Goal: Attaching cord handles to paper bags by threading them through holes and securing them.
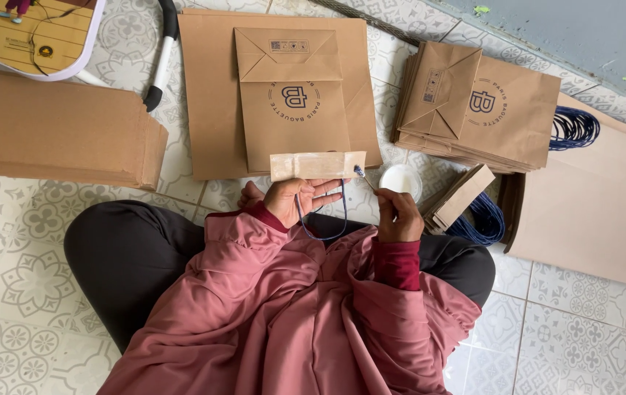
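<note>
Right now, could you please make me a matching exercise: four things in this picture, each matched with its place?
Things:
1. card strip
2. small brush
3. white cup
4. stack of folded bags

Places:
A. on the floor, just beyond the right hand
B. in the left hand
C. far right, near the wall
D. in the right hand

Pairs: 1-B, 2-D, 3-A, 4-C
</note>
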